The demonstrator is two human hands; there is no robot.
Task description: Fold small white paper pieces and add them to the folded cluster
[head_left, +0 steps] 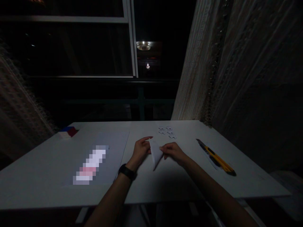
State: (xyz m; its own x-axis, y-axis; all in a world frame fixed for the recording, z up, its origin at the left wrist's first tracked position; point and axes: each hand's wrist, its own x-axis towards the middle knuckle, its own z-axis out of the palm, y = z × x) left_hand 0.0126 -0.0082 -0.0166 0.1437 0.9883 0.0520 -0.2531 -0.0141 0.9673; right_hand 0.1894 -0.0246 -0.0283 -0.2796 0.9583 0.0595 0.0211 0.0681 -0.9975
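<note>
Between my two hands a piece of folded white paper (155, 152) is held up off the table, its narrow point facing down toward me. My left hand (141, 149), with a dark band on its wrist, grips the paper's left edge; some of its fingers are hidden behind the sheet. On the other side my right hand (174, 152) pinches the right edge between thumb and fingers. Just beyond the paper lie several small white pieces with dark marks (168, 132) on the tabletop.
A yellow and black utility knife (216, 159) lies at the right over a pale strip. To the left is a large white sheet (115, 157), partly covered by a pixelated patch. A coloured cube (68, 132) sits at the far left of the white table (187, 192). Curtains (194, 63) hang behind.
</note>
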